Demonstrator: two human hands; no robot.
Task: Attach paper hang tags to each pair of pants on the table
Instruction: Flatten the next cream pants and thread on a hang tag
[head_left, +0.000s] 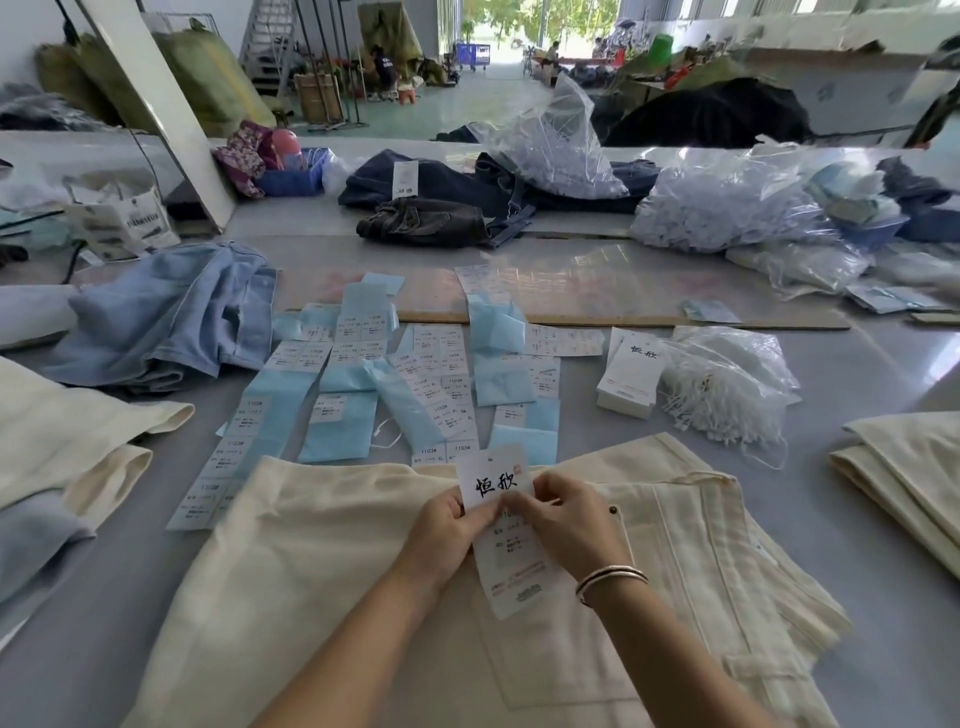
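Head view. Cream pants (322, 587): spread flat at the tabletop's (857, 597) near edge, under your hands. Hang tag (493, 480): white, black script, held just over the pants; your left hand (449, 530) and right hand (563, 519) both pinch it, fingers curled on the card. Sticker sheets (395, 384): blue-backed, mid-tabletop. Tag stack (628, 374) and bagged strings (727, 395): toward the right edge.

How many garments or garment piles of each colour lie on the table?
Cream: 3, under the hands, left, right
Light blue: 2, back left, near left edge
Dark denim: 2, the pile and the bundle
Total: 7
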